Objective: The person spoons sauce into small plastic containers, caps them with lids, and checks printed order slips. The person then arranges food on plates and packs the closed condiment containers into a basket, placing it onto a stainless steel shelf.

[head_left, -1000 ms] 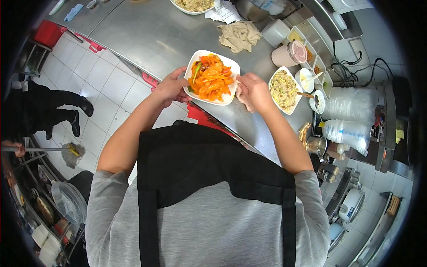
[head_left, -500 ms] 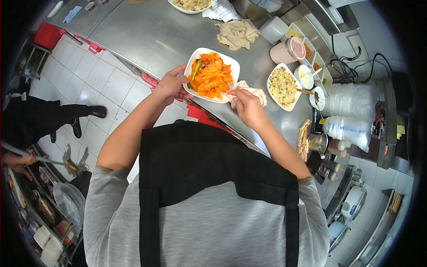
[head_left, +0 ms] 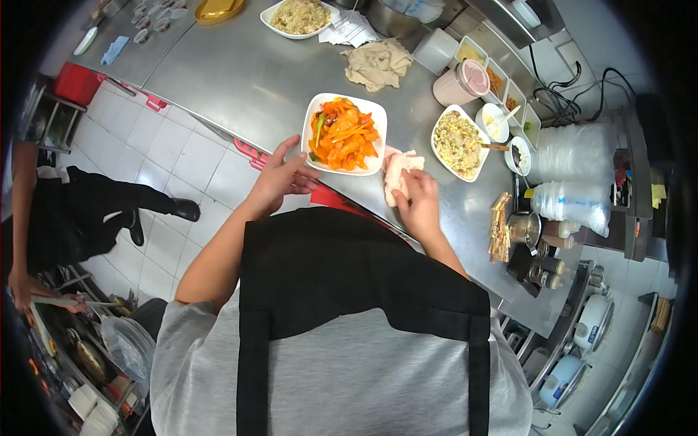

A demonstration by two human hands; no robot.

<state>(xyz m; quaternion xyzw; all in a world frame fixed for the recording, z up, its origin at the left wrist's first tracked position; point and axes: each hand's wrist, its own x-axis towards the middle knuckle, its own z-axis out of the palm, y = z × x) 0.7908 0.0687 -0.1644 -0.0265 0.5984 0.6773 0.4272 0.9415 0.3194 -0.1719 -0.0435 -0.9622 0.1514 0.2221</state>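
A white square plate (head_left: 379, 110) sits near the counter's front edge, holding a heap of glossy orange stir-fry (head_left: 345, 136) with a green strip in it. My left hand (head_left: 278, 178) is at the plate's near left corner, fingers apart and not wrapped round it. On the counter right of the plate lies a crumpled pale pink cloth (head_left: 396, 166). My right hand (head_left: 420, 206) has its curled fingers and thumb on this cloth. Further right stands a white dish of fried rice (head_left: 458, 142).
Another fried rice dish (head_left: 297, 18), a beige rag (head_left: 376, 64) and paper slips (head_left: 347, 30) lie at the back. A lidded pink container (head_left: 461, 83), small bowls (head_left: 494, 123) and wooden clips (head_left: 500, 229) are on the right. A co-worker (head_left: 80, 203) stands at left.
The plate has come down onto the counter and my left hand has let go of it. My right hand has moved with the pink cloth away from the rim. The co-worker has moved closer.
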